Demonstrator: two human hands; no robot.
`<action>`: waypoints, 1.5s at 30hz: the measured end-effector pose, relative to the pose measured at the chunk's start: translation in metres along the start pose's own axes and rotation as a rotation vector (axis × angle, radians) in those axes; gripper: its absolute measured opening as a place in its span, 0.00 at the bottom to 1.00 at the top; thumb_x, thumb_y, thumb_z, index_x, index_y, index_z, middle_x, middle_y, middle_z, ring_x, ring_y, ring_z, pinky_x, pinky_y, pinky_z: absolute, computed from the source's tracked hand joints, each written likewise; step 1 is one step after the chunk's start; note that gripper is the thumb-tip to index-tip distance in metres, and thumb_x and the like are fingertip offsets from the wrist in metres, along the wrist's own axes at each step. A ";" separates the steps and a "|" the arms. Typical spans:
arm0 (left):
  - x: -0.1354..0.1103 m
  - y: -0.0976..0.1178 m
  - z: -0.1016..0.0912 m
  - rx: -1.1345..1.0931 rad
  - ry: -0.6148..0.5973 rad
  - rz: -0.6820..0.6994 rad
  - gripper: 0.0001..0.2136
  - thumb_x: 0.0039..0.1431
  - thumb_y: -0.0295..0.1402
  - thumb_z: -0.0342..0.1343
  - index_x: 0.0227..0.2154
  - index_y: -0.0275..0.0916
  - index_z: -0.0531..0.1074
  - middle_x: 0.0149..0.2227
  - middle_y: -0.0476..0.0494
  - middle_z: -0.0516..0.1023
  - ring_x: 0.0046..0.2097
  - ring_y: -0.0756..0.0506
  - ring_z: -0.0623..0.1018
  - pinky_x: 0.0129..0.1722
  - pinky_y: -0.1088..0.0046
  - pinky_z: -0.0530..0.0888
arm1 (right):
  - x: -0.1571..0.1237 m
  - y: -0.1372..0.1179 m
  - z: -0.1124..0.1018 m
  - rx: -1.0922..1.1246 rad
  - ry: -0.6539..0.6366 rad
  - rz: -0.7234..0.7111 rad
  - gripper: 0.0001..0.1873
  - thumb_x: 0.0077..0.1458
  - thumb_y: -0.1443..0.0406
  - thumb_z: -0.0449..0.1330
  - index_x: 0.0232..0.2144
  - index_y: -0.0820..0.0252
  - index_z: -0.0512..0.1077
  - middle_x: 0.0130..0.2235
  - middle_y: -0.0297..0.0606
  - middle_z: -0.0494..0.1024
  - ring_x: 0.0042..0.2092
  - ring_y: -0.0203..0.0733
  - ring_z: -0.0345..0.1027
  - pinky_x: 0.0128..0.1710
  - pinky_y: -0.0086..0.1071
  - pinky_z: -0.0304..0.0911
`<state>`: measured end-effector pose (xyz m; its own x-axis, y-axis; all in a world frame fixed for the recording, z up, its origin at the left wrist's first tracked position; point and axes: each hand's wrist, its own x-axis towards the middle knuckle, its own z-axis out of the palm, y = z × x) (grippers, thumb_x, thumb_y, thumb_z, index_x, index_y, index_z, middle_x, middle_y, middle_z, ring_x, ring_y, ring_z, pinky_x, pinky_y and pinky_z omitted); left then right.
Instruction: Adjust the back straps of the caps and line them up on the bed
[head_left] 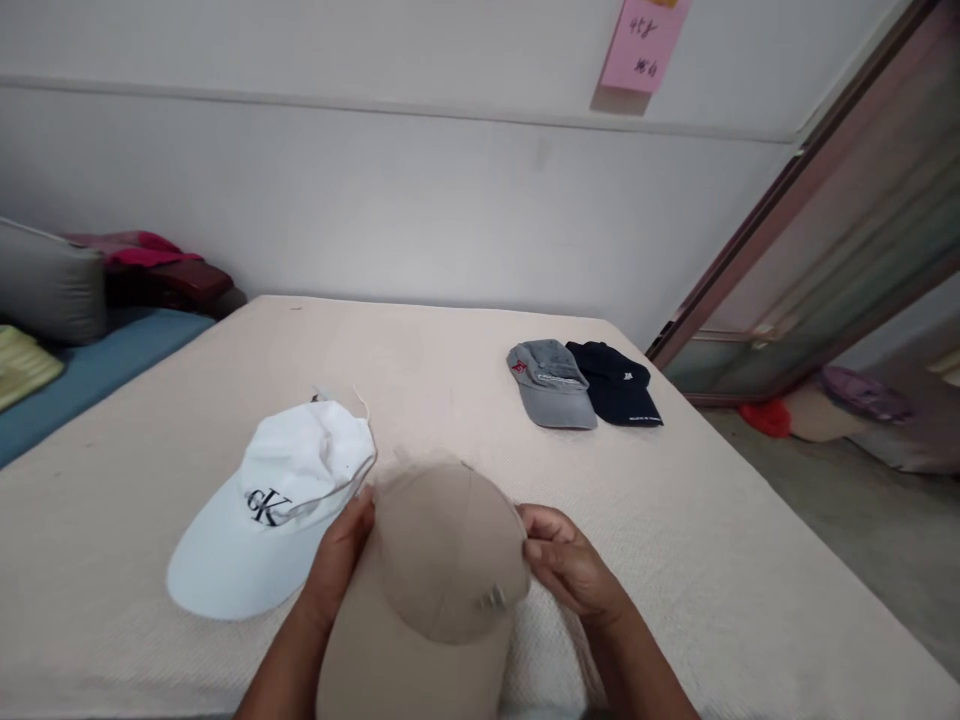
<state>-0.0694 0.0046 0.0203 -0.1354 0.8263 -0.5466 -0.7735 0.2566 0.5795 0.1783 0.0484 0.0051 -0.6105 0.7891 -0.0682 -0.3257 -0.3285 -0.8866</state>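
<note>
A beige cap (435, 580) is held low in front of me, brim pointing toward me. My left hand (339, 560) grips its left side, fingers tucked behind the crown. On the right side, my right hand (566, 565) pinches the cap's edge with curled fingers. A white cap (277, 505) with a black logo lies flat on the cream bed cover (712, 560), just left of the beige cap and close to my left hand.
A grey cap (551, 383) and a navy cap (616, 385) lie side by side at the bed's far right. Pillows and folded fabric (150, 265) sit far left. A pink note (641, 45) hangs on the wall. A sliding door (832, 240) stands right.
</note>
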 end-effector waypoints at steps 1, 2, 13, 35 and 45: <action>-0.001 0.000 0.002 0.004 -0.048 -0.023 0.20 0.48 0.24 0.57 0.47 0.36 0.72 0.30 0.43 0.81 0.30 0.41 0.80 0.32 0.65 0.76 | -0.002 0.001 -0.003 -0.013 -0.060 0.045 0.14 0.41 0.57 0.68 0.23 0.61 0.71 0.25 0.33 0.68 0.28 0.35 0.60 0.30 0.29 0.56; -0.003 0.000 0.005 0.009 -0.075 -0.030 0.20 0.46 0.23 0.57 0.46 0.35 0.73 0.30 0.43 0.81 0.31 0.40 0.81 0.34 0.64 0.76 | -0.004 0.002 -0.006 -0.026 -0.111 0.086 0.14 0.41 0.58 0.68 0.23 0.62 0.72 0.25 0.33 0.68 0.27 0.35 0.59 0.30 0.29 0.55; -0.023 -0.030 0.003 0.475 -0.157 -0.109 0.18 0.32 0.09 0.54 0.21 0.41 0.76 0.24 0.46 0.80 0.30 0.41 0.78 0.34 0.65 0.76 | 0.011 0.012 0.011 -0.205 0.144 0.092 0.13 0.54 0.56 0.59 0.34 0.60 0.74 0.36 0.38 0.74 0.38 0.39 0.65 0.39 0.31 0.59; -0.009 -0.041 0.027 0.404 -0.290 -0.150 0.12 0.45 0.27 0.63 0.36 0.33 0.76 0.27 0.42 0.79 0.27 0.47 0.76 0.28 0.74 0.70 | 0.019 0.025 0.018 -0.222 0.078 -0.004 0.10 0.50 0.59 0.62 0.30 0.61 0.72 0.30 0.32 0.68 0.32 0.34 0.60 0.34 0.28 0.56; -0.004 -0.046 0.033 0.307 -0.264 -0.054 0.08 0.42 0.23 0.53 0.27 0.37 0.73 0.25 0.49 0.77 0.26 0.48 0.73 0.27 0.74 0.68 | 0.024 0.029 0.011 -0.366 0.325 0.048 0.06 0.52 0.64 0.56 0.27 0.61 0.69 0.26 0.33 0.69 0.28 0.34 0.60 0.29 0.29 0.55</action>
<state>-0.0129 0.0059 0.0160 0.0948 0.8975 -0.4308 -0.5487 0.4082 0.7296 0.1463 0.0518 -0.0170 -0.3432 0.9176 -0.2008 0.0084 -0.2107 -0.9775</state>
